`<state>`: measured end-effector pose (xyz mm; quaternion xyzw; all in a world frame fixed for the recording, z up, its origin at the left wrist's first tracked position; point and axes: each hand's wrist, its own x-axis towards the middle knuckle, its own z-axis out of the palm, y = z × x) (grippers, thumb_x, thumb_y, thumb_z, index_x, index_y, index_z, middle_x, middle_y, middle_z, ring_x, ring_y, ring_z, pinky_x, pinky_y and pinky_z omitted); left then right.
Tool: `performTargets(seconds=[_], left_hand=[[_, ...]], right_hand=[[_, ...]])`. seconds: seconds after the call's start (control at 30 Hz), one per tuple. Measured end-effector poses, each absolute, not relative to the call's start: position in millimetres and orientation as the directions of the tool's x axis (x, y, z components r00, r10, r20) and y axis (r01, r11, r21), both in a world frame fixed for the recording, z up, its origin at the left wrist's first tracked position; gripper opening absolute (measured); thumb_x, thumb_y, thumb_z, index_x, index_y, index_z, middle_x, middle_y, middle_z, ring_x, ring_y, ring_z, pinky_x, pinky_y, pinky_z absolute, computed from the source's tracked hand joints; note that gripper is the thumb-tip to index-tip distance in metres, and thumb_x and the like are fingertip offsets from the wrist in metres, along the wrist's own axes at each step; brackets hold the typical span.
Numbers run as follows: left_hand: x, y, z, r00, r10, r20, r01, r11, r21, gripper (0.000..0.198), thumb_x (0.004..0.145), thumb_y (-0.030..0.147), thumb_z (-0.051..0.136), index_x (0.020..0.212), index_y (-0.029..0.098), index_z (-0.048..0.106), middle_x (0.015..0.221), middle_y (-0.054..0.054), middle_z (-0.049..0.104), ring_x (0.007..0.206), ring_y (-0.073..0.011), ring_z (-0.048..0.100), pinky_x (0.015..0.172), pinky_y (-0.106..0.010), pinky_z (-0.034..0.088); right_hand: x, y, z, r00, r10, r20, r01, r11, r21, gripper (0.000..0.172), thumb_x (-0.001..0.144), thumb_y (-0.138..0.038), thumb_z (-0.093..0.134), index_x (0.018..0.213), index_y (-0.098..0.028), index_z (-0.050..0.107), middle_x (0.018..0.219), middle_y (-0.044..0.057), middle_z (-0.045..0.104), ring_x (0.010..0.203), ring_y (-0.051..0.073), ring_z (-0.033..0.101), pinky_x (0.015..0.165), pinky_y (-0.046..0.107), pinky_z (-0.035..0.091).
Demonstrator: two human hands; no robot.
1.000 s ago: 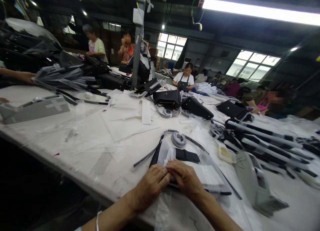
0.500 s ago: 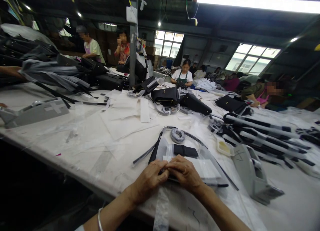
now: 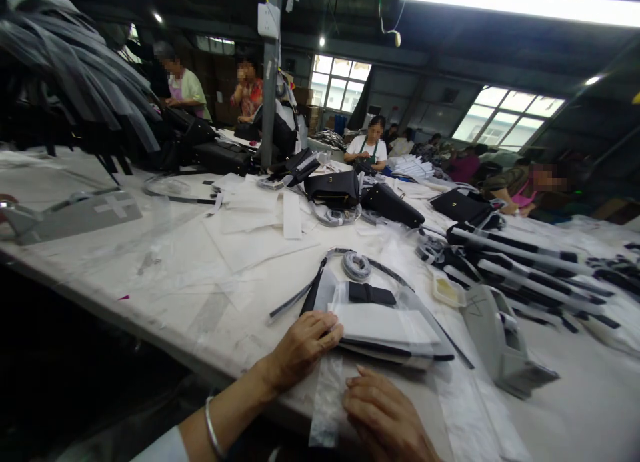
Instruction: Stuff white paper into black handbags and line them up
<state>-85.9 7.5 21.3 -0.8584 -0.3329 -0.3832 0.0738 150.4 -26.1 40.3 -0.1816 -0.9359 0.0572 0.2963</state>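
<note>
At the near left corner of a black handbag (image 3: pixel 370 347), the left hand (image 3: pixel 306 345) rested its bent fingers along the edge of some white paper (image 3: pixel 385 323); whether its grip held anything could not be told. The right hand (image 3: pixel 385 412) was apart from the handbag, fingers loosely bent just beside a strip of clear tape (image 3: pixel 326 409), its grip equally unclear. The handbag lay on the desk (image 3: pixel 260 302), a plastic-wrapped coil (image 3: pixel 356 266) just beyond it. To its right stood a grey tape dispenser (image 3: pixel 495 342); farther back were other black handbags (image 3: pixel 333 189).
</note>
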Motion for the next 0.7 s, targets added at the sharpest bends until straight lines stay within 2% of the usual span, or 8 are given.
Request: performTargets(seconds=[0.1,0.17,0.23,0.3,0.4,0.53,0.7], left_hand=[[-85.7,8.6,18.7,0.483,0.483,0.731,0.633,-0.769,0.091,0.028,0.102,0.014,0.041,0.124,0.015,0.057,0.120,-0.011,0.064,0.116,-0.0204,0.058,0.100,-0.037,0.049],[-85.6,8.7,17.0,0.478,0.469,0.743,0.635,-0.769,0.076,0.028,0.101,0.012,0.041,0.124,0.015,0.058,0.120,-0.011,0.064,0.118,-0.0206,0.056,0.101,-0.037,0.048],[-85.7,8.7,15.9,0.479,0.465,0.745,0.635,-0.769,0.072,0.029,0.100,0.010,0.042,0.124,0.015,0.058,0.120,-0.011,0.064,0.120,-0.0206,0.055,0.102,-0.037,0.047],[-85.9,9.1,15.7,0.482,0.463,0.744,0.633,-0.771,0.069,0.029,0.100,0.010,0.042,0.123,0.015,0.058,0.120,-0.011,0.063,0.120,-0.0203,0.055,0.102,-0.037,0.047],[-86.0,11.4,17.2,0.474,0.460,0.751,0.639,-0.767,0.066,0.029,0.100,0.011,0.040,0.122,0.016,0.059,0.117,-0.011,0.064,0.119,-0.0207,0.056,0.101,-0.037,0.048],[-86.1,15.5,21.3,0.482,0.460,0.746,0.644,-0.763,0.054,0.030,0.101,0.012,0.037,0.120,0.016,0.059,0.114,-0.010,0.065,0.113,-0.0211,0.059,0.095,-0.036,0.050],[-91.1,17.7,24.4,0.508,0.453,0.733,0.643,-0.765,0.027,0.029,0.102,0.013,0.036,0.119,0.017,0.059,0.111,-0.009,0.065,0.111,-0.0201,0.060,0.093,-0.034,0.051]], right_hand=[[152.8,-32.3,19.6,-0.840,0.280,0.465,0.331,0.943,0.030,0.047,0.084,-0.027,0.066,0.130,-0.017,0.059,0.124,0.009,0.069,0.116,0.029,0.064,0.107,0.045,0.047],[147.5,-31.6,9.8,-0.835,0.291,0.467,0.362,0.930,0.068,0.048,0.083,-0.029,0.066,0.130,-0.017,0.059,0.127,0.010,0.067,0.118,0.031,0.062,0.108,0.047,0.046],[137.5,-30.6,5.4,-0.799,0.320,0.508,0.363,0.932,-0.015,0.040,0.086,-0.026,0.062,0.125,-0.019,0.061,0.121,0.007,0.071,0.116,0.028,0.064,0.110,0.045,0.045],[124.5,-31.0,5.3,-0.729,0.372,0.575,0.353,0.924,-0.149,0.030,0.089,-0.019,0.055,0.118,-0.022,0.063,0.109,0.006,0.075,0.110,0.024,0.068,0.109,0.042,0.046],[103.5,-35.0,7.3,-0.596,0.467,0.654,0.350,0.883,-0.311,0.031,0.088,-0.008,0.047,0.109,-0.025,0.062,0.097,0.004,0.076,0.095,0.019,0.073,0.100,0.034,0.053],[83.4,-42.1,3.3,-0.521,0.466,0.715,0.293,0.884,-0.363,0.025,0.088,-0.009,0.049,0.103,-0.025,0.061,0.090,0.004,0.076,0.082,0.018,0.074,0.091,0.029,0.058],[87.7,-46.3,-3.8,-0.578,0.429,0.694,0.243,0.902,-0.356,0.017,0.095,-0.016,0.047,0.101,-0.025,0.061,0.084,0.002,0.077,0.076,0.015,0.075,0.089,0.024,0.057]])
